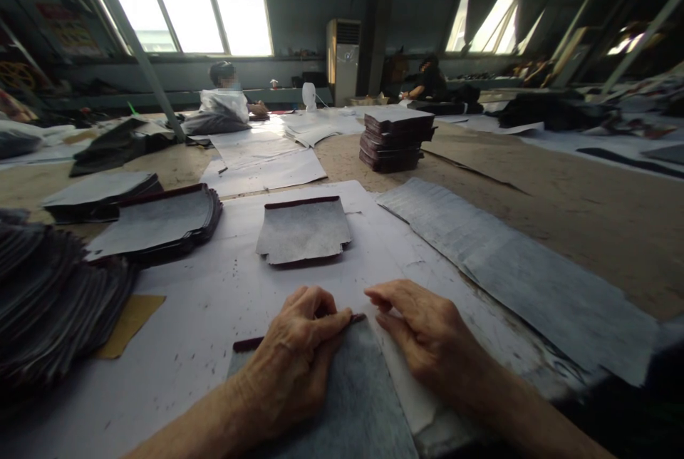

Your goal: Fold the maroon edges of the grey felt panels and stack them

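A grey cut piece with a dark red edge (353,388) lies on the white paper sheet (214,302) right in front of me. My left hand (296,352) rests on it with its fingers curled and its thumb pinching the piece's top edge. My right hand (422,331) lies beside it at the top right corner, fingers together and bent down onto the paper. A second grey piece of the same shape (303,229) lies flat farther ahead.
Stacks of the same pieces stand at the left (53,295), (160,220) and ahead (395,138). A long grey sheet (513,266) lies at the right. A yellow card (131,323) peeks out at the left. Two people sit at the far end.
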A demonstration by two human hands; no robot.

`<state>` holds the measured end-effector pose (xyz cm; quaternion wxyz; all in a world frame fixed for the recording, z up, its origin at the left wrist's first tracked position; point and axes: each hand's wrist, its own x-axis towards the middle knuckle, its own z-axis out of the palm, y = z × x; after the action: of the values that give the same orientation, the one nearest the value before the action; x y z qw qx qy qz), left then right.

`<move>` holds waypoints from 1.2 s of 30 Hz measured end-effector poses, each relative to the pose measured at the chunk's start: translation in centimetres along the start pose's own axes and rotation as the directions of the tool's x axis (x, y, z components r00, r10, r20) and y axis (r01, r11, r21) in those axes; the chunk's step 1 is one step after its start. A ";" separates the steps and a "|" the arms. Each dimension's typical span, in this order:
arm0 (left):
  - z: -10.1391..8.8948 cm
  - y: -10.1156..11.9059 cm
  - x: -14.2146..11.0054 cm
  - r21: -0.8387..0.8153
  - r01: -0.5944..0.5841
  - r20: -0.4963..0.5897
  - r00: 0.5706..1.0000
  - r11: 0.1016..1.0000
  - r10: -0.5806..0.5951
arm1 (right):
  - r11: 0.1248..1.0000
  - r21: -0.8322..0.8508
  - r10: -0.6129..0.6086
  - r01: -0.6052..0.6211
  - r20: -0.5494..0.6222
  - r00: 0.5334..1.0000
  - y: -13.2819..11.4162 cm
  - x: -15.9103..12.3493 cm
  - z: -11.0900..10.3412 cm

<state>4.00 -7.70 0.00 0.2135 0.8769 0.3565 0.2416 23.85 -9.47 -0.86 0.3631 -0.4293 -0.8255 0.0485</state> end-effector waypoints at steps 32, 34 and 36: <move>0.0 -0.3 0.2 -0.094 0.158 -0.103 0.980 0.983 -0.167 | 0.992 -0.111 -0.066 0.065 -0.007 0.998 -1.4 -2.1 -0.6; -0.1 -0.2 0.3 -0.097 0.186 -0.077 0.978 0.978 -0.193 | 0.996 -0.087 -0.012 0.007 -0.055 0.998 -1.1 -2.0 -0.9; -0.2 -0.1 0.4 -0.090 0.211 -0.054 0.975 0.973 -0.217 | 0.995 -0.096 -0.001 -0.007 -0.083 0.997 -0.9 -1.6 -1.2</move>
<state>4.11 -7.28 0.17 0.2634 0.8155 0.4451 0.2597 24.57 -11.47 -0.52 0.3759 -0.4490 -0.8106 -0.0086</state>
